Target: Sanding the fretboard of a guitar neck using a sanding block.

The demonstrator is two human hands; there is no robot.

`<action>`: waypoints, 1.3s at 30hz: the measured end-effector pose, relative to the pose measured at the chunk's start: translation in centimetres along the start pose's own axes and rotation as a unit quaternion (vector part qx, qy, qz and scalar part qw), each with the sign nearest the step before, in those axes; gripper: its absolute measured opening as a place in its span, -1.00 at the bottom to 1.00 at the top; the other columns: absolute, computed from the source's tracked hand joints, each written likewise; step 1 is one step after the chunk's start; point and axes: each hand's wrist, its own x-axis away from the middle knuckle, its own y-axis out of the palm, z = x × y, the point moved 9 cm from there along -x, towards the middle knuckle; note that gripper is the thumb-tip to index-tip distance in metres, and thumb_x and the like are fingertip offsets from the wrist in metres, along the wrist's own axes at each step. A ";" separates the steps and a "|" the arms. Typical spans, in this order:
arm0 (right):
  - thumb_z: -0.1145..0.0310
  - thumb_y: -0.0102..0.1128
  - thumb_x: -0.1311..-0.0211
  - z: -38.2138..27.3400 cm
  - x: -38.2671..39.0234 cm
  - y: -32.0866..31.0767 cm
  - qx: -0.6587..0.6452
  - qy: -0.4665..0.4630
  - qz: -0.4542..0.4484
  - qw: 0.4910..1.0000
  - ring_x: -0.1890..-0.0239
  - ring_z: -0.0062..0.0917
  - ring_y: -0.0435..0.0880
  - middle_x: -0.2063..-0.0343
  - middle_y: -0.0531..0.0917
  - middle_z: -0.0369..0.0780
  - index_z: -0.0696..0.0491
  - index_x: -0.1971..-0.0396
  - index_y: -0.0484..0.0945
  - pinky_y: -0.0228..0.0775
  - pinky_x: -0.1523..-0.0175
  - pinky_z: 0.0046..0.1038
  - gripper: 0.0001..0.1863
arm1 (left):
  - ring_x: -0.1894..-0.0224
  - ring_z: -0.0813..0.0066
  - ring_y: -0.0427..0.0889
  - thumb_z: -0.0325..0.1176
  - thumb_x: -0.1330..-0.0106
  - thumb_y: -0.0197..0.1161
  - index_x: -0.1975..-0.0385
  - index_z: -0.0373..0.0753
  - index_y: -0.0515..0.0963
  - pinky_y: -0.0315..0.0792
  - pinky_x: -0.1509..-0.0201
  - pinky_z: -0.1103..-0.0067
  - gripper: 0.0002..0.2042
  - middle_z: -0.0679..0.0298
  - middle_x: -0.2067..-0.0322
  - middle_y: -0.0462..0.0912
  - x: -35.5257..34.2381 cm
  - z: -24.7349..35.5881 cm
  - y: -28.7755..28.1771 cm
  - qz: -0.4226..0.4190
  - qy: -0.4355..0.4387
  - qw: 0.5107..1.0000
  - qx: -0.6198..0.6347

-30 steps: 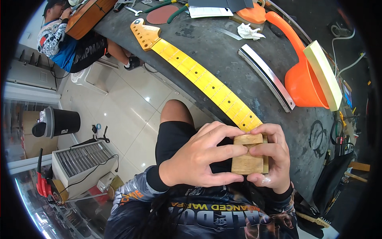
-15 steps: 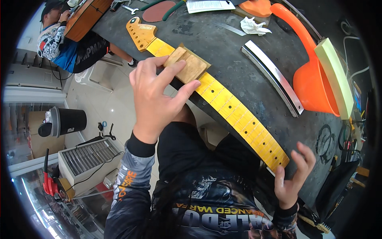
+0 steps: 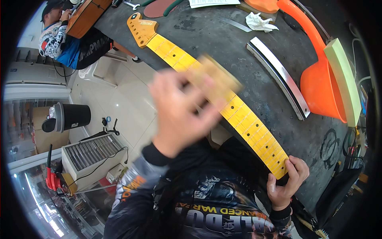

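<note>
A yellow guitar neck (image 3: 250, 123) lies diagonally along the table edge, its natural wood headstock (image 3: 141, 30) toward the upper left. My left hand (image 3: 179, 111), blurred by motion, grips a wooden block (image 3: 218, 79) on the upper-middle fretboard, with what looks like a thin sheet under it. My right hand (image 3: 287, 181) holds the neck's lower end, fingers curled over it and thumb at its side. Right of the neck lies a curved metal-faced bar (image 3: 274, 73).
On the dark table (image 3: 187, 40) are an orange dipper (image 3: 318, 87), pale green block (image 3: 342, 79), crumpled tissue (image 3: 258, 22) and metal strip (image 3: 234, 24). Another person (image 3: 59, 47) sits upper left with a guitar (image 3: 85, 18). A bin (image 3: 73, 117) and grey appliance (image 3: 89, 155) stand on the floor at left.
The block went from both hands at the lower end up near the headstock in my left hand, then partway back down. My right hand released it and closed on the neck's end.
</note>
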 end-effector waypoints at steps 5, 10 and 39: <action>0.18 0.62 -0.24 0.4 0.6 0.0 -0.009 0.002 0.003 1.000 -0.25 -0.11 0.66 -0.28 0.69 -0.07 -0.04 -0.41 0.61 0.35 -0.42 0.00 -0.28 | -0.20 0.02 0.62 0.13 -0.21 0.77 -0.17 0.10 0.85 0.34 -0.31 0.01 -0.44 0.18 -0.09 0.72 0.3 1.2 0.1 -0.025 0.022 0.999 0.013; 0.21 0.62 -0.22 0.4 0.5 0.3 -0.014 0.004 0.005 1.000 -0.23 -0.11 0.66 -0.27 0.69 -0.06 -0.05 -0.40 0.61 0.35 -0.41 0.00 -0.28 | -0.15 0.03 0.65 -0.07 -0.18 0.83 -0.19 -0.04 0.87 0.48 -0.25 0.12 -0.44 0.08 -0.09 0.72 -0.9 -3.4 -0.5 0.026 -0.006 1.000 -0.015; 0.24 0.52 -0.23 -0.2 0.0 0.4 -0.006 0.004 0.023 1.000 -0.24 -0.09 0.63 -0.21 0.65 -0.04 -0.02 -0.38 0.58 0.41 -0.40 0.00 -0.32 | -0.13 0.04 0.60 -0.18 -0.18 0.85 -0.14 -0.09 0.89 0.52 -0.21 0.18 -0.50 0.11 -0.04 0.69 -1.9 -8.6 -2.2 0.071 -0.022 0.997 -0.013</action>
